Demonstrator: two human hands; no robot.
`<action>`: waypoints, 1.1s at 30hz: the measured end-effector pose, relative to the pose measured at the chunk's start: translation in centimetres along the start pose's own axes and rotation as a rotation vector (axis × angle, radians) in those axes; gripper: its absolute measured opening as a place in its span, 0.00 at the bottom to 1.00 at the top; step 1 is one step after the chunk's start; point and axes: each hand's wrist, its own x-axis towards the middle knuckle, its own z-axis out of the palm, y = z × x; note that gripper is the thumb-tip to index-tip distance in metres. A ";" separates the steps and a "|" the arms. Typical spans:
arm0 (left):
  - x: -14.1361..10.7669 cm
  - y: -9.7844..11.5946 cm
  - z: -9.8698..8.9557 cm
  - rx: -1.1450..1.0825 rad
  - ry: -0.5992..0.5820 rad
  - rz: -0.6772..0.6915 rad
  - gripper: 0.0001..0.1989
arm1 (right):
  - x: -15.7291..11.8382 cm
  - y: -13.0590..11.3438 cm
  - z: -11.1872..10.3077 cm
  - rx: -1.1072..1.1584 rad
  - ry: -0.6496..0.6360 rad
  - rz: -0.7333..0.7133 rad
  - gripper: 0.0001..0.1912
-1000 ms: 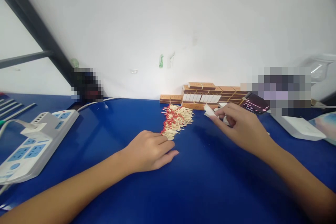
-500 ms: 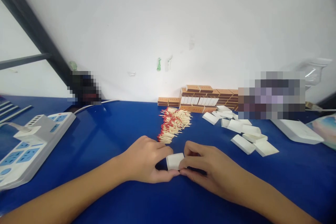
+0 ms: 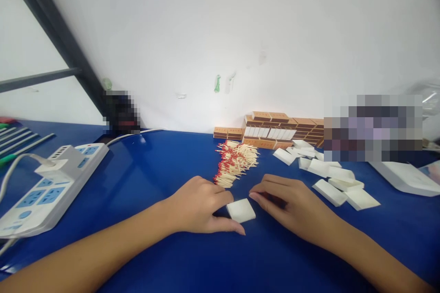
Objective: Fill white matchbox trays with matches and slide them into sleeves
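Observation:
A small white matchbox tray (image 3: 241,210) lies between my hands on the blue table, its flat face upward. My left hand (image 3: 202,206) is around its left end, the index finger at the upper left corner. The left thumb is stretched out below the tray, apart from its lower edge. Just right of the tray is my right hand (image 3: 287,199), thumb and fingertips close together, with nothing visible in them. Beyond the hands lies a pile of red-headed matches (image 3: 237,162). Several more white trays (image 3: 330,192) are scattered on the right.
Brown matchboxes (image 3: 275,117) are stacked against the wall, with a shorter row (image 3: 228,133) beside them. A white power strip (image 3: 58,192) with a plugged-in cable is at the left. A larger white box (image 3: 405,178) lies at the right, near a blurred-out area.
My right fingers have let go of the white tray and moved off it to the right. My left thumb has opened away from the tray. The view has turned slightly left.

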 end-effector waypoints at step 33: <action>-0.3 1.1 0.5 -0.021 -0.071 0.023 0.18 | 0.2 1.7 0.8 -0.147 0.039 0.017 0.09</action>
